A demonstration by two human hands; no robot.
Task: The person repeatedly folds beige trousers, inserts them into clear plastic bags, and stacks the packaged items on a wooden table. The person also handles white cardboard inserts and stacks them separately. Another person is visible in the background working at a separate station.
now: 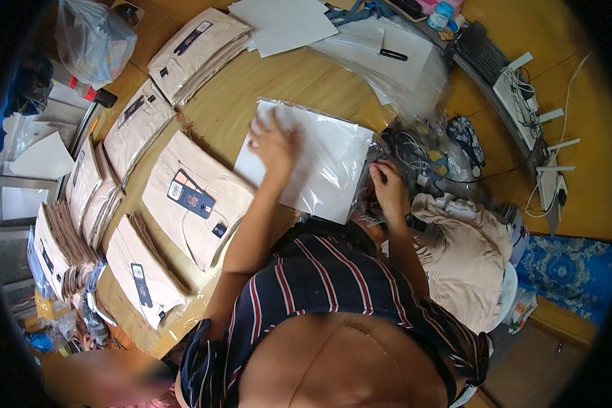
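Note:
My left hand (pixel 273 143) presses flat, fingers spread, on a clear plastic bag holding a white cardboard sheet (pixel 319 163) that lies on the wooden table (pixel 299 81). At the bag's right edge my right hand (pixel 389 187) pinches the open plastic end. A folded beige garment with a dark blue hang tag (pixel 194 197) lies just left of the bag.
Several folded beige garments (pixel 194 51) and stacks (pixel 61 238) line the table's left side. White sheets and clear bags with a black pen (pixel 393 55) lie at the back. Loose beige cloth (pixel 466 258) sits on my right. Cables and power strips (pixel 517 88) sit on the right ledge.

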